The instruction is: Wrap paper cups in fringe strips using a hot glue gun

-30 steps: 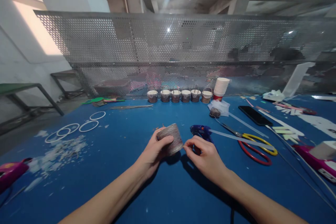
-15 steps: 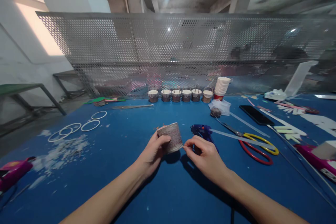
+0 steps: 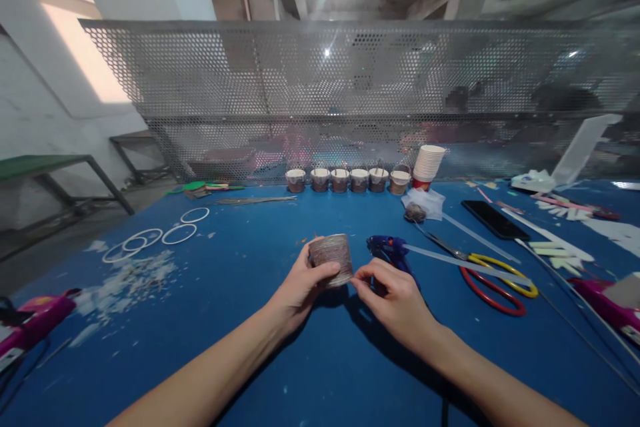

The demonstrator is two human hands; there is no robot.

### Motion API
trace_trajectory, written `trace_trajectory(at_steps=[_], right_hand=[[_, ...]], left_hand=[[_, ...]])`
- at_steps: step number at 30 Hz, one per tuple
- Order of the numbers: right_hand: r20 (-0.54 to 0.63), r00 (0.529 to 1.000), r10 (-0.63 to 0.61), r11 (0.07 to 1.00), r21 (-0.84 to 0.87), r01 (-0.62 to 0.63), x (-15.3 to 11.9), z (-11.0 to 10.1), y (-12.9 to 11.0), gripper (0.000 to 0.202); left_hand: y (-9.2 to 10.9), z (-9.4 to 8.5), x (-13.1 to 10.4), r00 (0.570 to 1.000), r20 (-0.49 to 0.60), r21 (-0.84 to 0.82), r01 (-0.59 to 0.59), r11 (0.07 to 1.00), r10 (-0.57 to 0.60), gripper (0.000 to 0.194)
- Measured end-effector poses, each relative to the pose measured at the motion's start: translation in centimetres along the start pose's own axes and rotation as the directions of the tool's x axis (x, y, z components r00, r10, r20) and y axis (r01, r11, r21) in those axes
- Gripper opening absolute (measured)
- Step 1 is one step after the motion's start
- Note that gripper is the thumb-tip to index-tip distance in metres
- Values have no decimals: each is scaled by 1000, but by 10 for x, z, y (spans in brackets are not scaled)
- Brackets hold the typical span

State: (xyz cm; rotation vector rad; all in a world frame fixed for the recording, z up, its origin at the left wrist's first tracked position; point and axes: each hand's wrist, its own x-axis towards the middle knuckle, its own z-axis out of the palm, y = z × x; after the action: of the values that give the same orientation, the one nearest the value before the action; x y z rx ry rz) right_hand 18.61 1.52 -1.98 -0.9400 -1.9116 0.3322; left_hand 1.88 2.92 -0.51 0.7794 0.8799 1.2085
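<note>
My left hand (image 3: 305,285) is wrapped round a small cup (image 3: 332,257) covered in grey-brown cord, its thumb across the near side. The cup is tilted above the blue table. At its lower right edge, the thumb and forefinger of my right hand (image 3: 393,293) are pinched together on what looks like a thin strand of the cord; the strand is barely visible. Just behind my right hand lies a dark blue glue gun (image 3: 387,247) with a long clear glue stick (image 3: 465,263). Farther back is a small ball of grey-brown cord (image 3: 414,213) beside a clear plastic bag (image 3: 425,202).
Scissors (image 3: 493,283) with red and yellow handles and a phone (image 3: 493,219) lie at right. Several small buckets (image 3: 359,181) and stacked paper cups (image 3: 429,163) stand before the perforated metal screen (image 3: 300,93). White rings (image 3: 179,234), scraps (image 3: 125,287) and a magenta tool (image 3: 40,323) are at left.
The cord-covered cup has turned a little in my left hand and sits more upright. The whole view has shifted slightly; my right hand stays pinched at the cup's lower edge.
</note>
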Motion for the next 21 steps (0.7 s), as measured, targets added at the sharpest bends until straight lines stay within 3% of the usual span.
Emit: trace_trajectory(at_steps=[4, 8, 11, 15, 17, 21], right_hand=[[107, 994, -25, 998, -46, 30, 0, -10, -10, 15], [191, 977, -91, 978, -169, 125, -8, -37, -11, 19], [250, 965, 76, 947, -322, 9, -18, -62, 6, 33], [228, 882, 413, 807, -539, -239, -20, -80, 39, 37], [214, 860, 463, 812, -492, -314, -13, -77, 50, 32], [226, 886, 405, 905, -236, -354, 8, -54, 60, 30]], left_hand=[[3, -3, 3, 999, -37, -63, -34, 997, 32, 66], [7, -6, 6, 997, -48, -39, -65, 997, 63, 68], [8, -7, 7, 996, -47, -25, -73, 997, 71, 72], [8, -8, 7, 998, -26, -45, -56, 997, 55, 71], [7, -8, 6, 999, -22, -62, -44, 997, 43, 69], [6, -5, 3, 998, -48, -61, -36, 997, 33, 63]])
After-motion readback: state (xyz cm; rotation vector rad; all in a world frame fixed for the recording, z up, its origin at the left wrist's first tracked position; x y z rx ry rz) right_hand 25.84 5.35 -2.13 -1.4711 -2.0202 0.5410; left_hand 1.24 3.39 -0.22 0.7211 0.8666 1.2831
